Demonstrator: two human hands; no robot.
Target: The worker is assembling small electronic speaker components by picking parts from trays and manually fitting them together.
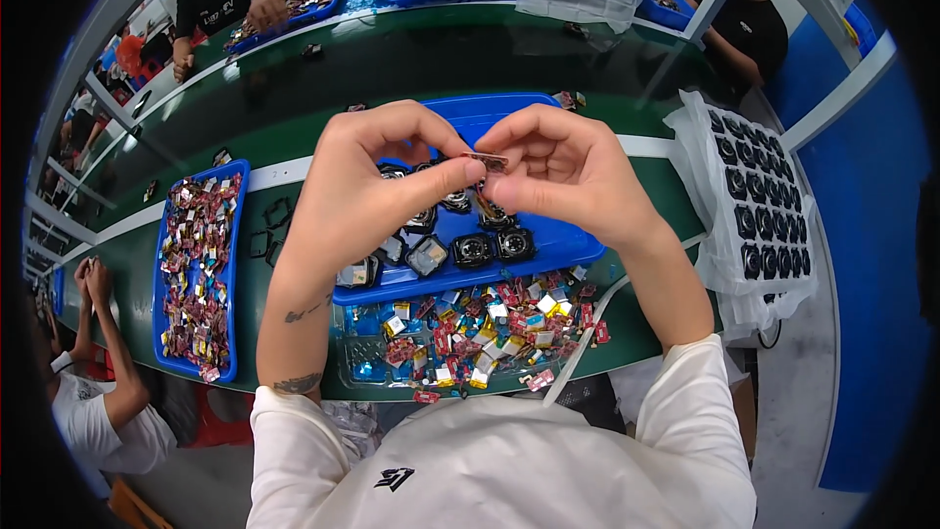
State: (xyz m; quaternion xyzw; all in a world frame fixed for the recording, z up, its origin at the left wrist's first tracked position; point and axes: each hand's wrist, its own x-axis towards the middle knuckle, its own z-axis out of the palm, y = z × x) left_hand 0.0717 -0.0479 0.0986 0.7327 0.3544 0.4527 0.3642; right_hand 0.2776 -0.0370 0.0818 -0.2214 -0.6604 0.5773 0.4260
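My left hand (377, 181) and my right hand (573, 176) meet in front of me, both pinching a small circuit board (487, 157) edge-on between thumb and fingers. Thin parts hang just below it, too small to make out. The board is above a blue tray (578, 251) holding several black round-faced casings (473, 250), some open with their insides showing. My hands hide part of the tray. On its near side lies a heap of red circuit boards with silver-and-yellow battery cells (509, 345), partly on a clear plastic tray (364, 370).
A long blue tray (235, 274) full of red boards stands at left, with black frames (262, 240) beside it. At right, a white wrapped tray (712, 225) holds rows of black casings. A white strip (586, 338) crosses the near edge. Co-workers (220, 0) sit across and at left.
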